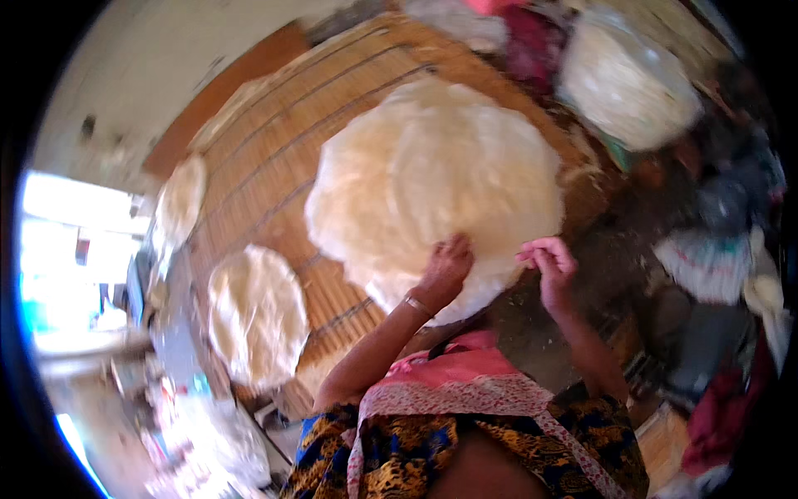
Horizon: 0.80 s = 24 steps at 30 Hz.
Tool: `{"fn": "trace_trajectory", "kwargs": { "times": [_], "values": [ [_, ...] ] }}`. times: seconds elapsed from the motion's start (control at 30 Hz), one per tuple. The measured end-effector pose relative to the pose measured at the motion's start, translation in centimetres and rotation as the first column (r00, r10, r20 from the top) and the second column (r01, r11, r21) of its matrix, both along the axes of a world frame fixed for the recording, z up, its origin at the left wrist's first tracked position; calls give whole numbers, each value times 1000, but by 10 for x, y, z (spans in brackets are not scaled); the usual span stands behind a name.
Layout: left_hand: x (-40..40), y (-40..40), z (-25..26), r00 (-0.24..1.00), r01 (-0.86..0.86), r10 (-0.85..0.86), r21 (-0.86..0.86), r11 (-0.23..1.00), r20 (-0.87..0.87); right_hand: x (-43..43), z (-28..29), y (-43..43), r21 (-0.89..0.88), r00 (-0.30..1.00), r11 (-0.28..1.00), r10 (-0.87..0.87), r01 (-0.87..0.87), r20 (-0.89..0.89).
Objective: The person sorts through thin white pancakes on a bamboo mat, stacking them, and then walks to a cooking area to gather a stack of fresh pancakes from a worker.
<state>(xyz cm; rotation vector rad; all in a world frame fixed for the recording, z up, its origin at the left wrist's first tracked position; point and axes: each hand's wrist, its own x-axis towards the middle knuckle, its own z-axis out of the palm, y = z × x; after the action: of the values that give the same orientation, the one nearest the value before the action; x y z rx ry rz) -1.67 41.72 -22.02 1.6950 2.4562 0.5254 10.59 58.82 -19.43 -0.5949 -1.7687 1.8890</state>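
Observation:
Before me lies a broad, overlapping spread of thin, pale round sheets (474, 168), like rice paper or thin flatbread. My left hand (446, 265), with a band at the wrist, is at the near part of the spread, its fingers curled down against the top sheet. Blur hides whether they pinch it. At the right near edge is my right hand (552, 259), thumb and fingers brought close together by the rim. Whether a sheet edge is between those fingertips cannot be made out. Beneath the sheets is a slatted bamboo mat (268, 156).
A separate pile of pale round sheets (259, 318) sits on the mat's left side, with another round sheet (181, 199) beyond it. Upper right stands a clear plastic bag (629, 87) of pale contents. A white sack (707, 265) and dark clutter lie at right.

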Motion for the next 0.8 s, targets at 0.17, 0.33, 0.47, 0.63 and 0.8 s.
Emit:
{"fn": "trace_trajectory", "kwargs": {
  "times": [0.17,0.33,0.47,0.63,0.8],
  "values": [
    [-12,-67,10,910,-368,258,349,862,324,-53,21,-36,87,976,973,208,-214,69],
    [9,-257,-24,88,-891,722,378,-250,687,-106,16,-132,288,769,724,633,-627,83],
    [52,-372,-8,-238,-528,578,395,-752,781,-134,1,-213,462,557,476,829,-748,48],
    [76,-397,3,-271,-259,108,36,-965,957,-149,-7,-312,489,319,297,947,-820,-40],
    [80,-423,-12,85,-485,-241,-171,-857,967,-159,-4,-371,582,218,152,975,-799,44]
  ]
}}
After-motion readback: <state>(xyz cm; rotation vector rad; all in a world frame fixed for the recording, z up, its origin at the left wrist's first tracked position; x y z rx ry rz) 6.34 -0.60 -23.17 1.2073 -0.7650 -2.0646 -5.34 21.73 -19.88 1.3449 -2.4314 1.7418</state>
